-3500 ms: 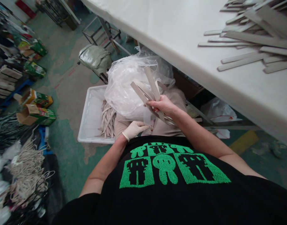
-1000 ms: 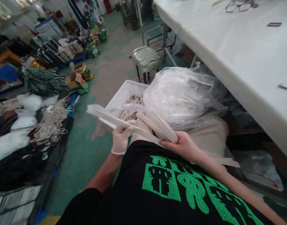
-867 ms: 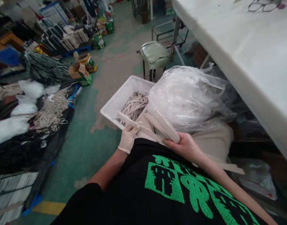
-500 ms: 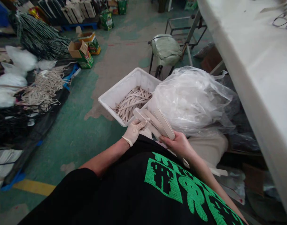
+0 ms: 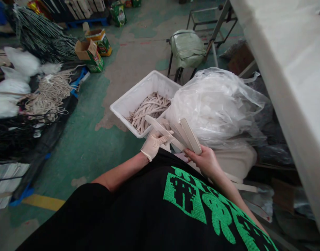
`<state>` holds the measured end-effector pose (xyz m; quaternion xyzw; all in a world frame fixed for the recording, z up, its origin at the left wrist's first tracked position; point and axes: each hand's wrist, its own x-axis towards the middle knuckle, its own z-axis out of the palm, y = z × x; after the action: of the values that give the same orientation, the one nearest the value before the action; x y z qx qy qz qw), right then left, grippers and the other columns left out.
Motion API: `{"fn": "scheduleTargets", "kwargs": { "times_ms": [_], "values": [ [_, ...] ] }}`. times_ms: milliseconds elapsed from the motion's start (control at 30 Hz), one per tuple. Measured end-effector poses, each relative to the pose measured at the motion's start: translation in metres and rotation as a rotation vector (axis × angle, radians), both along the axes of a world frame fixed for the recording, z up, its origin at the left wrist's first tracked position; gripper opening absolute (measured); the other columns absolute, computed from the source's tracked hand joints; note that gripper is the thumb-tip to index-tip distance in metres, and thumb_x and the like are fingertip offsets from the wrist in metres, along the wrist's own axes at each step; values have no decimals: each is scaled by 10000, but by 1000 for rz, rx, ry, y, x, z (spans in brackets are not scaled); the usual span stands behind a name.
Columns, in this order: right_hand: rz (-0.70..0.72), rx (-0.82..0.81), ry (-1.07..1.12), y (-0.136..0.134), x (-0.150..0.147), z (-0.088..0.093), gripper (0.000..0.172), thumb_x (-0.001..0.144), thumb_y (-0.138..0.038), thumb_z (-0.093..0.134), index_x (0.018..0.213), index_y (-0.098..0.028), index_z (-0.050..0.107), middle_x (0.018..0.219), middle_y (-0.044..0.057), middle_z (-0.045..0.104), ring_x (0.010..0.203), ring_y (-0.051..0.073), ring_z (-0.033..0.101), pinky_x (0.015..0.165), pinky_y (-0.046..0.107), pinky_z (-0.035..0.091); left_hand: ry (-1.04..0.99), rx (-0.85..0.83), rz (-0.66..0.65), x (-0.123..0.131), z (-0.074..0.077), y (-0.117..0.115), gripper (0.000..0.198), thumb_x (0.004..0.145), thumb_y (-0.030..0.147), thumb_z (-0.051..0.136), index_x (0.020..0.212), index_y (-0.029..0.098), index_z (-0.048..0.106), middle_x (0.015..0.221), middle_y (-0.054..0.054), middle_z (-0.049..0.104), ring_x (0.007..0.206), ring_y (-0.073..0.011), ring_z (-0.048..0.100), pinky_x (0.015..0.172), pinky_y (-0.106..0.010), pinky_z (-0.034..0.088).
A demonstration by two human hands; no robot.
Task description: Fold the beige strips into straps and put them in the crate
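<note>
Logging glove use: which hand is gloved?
The left hand, in a whitish glove; the right hand, holding the fanned strips, is bare.

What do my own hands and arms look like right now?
Your left hand wears a thin off-white glove ending at the wrist; your right hand is ungloved. The left sleeve is short and black, matching your top. The right sleeve isn't discernible.

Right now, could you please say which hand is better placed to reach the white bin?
Probably the left hand: it is nearer the white bin, though pinching a strip, while the right hand grips several strips farther away.
</note>
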<state>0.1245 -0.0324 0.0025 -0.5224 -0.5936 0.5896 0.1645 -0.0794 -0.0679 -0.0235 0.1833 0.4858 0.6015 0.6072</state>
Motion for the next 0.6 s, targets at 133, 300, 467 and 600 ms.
{"fn": "scheduleTargets", "kwargs": {
  "times_ms": [133,300,467,600],
  "values": [
    [-30,70,38,-1,-6,-2,393,766,-531,715,826,-143,722,706,88,731,503,160,589,425,262,428,70,-20,-167,11,2,-3,344,596,400,911,846,183,818,728,-33,742,569,-106,534,564,-241,441],
    [6,37,44,-3,11,2,381,778,-518,707,824,-141,736,665,70,721,497,151,581,423,247,408,113,46,-11,-2,1,4,389,591,407,917,878,164,816,766,-27,737,582,-77,509,590,-218,437],
    [-27,81,59,-6,7,0,345,778,-496,709,800,-152,731,673,61,720,539,158,601,467,255,429,125,-22,-209,10,-2,0,347,632,389,892,882,161,811,692,-19,711,563,-92,521,572,-235,425],
    [-43,43,116,-4,9,3,324,757,-462,732,843,-150,743,674,45,706,490,121,538,420,235,379,61,-31,-201,16,3,3,278,630,301,896,841,149,799,706,-11,707,574,-80,534,579,-216,436]
  ]
}}
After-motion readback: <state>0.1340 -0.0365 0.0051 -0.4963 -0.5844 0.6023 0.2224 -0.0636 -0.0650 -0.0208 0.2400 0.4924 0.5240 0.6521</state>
